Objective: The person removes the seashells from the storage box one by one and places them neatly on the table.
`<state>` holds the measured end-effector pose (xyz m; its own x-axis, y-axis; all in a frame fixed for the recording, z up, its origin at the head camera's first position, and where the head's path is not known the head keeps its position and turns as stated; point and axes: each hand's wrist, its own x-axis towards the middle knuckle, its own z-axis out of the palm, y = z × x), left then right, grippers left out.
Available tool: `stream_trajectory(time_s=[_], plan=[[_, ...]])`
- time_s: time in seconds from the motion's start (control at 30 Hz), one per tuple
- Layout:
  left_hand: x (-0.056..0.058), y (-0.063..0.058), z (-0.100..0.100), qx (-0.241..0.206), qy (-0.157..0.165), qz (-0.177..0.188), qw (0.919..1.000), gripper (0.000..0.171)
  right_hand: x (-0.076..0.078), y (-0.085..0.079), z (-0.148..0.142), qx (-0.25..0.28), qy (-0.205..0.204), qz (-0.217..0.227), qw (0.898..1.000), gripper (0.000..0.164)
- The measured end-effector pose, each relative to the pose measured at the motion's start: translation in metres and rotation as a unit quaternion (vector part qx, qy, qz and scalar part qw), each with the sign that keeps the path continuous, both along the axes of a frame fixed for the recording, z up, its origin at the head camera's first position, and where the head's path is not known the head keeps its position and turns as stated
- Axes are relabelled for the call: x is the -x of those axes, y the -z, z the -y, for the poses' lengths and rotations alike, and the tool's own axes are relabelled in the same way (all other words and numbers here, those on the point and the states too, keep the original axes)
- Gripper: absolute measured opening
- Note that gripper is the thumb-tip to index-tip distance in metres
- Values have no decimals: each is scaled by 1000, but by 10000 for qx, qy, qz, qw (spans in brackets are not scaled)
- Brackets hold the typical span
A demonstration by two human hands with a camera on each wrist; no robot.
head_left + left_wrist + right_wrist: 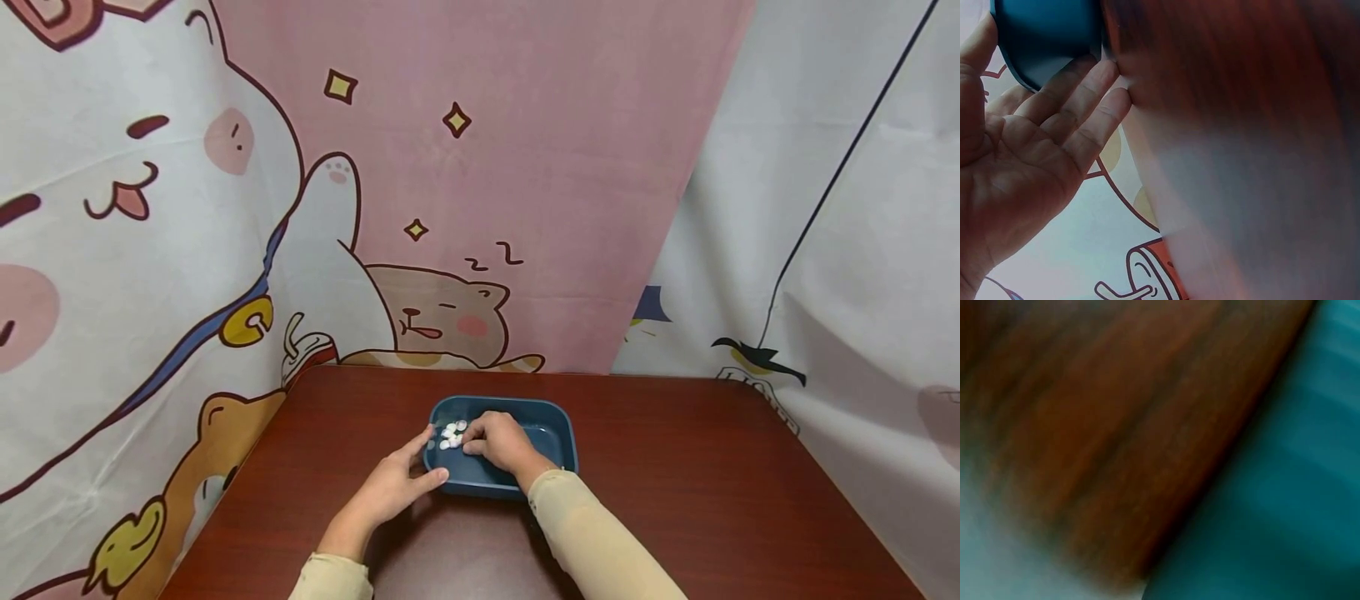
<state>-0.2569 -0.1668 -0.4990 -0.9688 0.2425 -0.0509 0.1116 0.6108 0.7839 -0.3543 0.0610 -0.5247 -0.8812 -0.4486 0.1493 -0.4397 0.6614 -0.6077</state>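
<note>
A dark blue rectangular plastic tray (480, 490) stands on the table, with several small, white, roundish pieces (450, 433) gathered in its left end. My left hand (390, 483) is at that end, thumb and fingers spread about the near left corner. In the left wrist view the left hand (1029, 150) shows its palm, with extended fingers against the tray's wall (1054, 37). Inside the tray, my right hand (502, 442) reaches down with bent fingers, their tips at the white pieces. Whether a piece is pinched there is too small to tell. The right wrist view shows only the blurred tray side (1272, 506).
The reddish-brown wooden table (675, 467) spreads out on all sides of the tray. Behind it and to the left hangs a cloth (570, 183) printed with cartoon animals. Pale cloth (862, 250) hangs on the right.
</note>
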Motion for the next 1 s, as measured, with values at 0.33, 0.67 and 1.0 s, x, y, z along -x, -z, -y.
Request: stream_trajectory(time_s=[0.33, 0.67, 1.0], plan=[[0, -1, 1, -3, 8, 8, 10000, 87, -1, -3, 1, -113, 105, 63, 9999, 18], [2, -1, 2, 6, 49, -52, 10000, 85, -1, -4, 1, -433, 185, 230, 9986, 25], [1, 1, 1, 2, -36, -38, 10000, 85, 0, -6, 6, -1229, 77, -151, 9923, 23]])
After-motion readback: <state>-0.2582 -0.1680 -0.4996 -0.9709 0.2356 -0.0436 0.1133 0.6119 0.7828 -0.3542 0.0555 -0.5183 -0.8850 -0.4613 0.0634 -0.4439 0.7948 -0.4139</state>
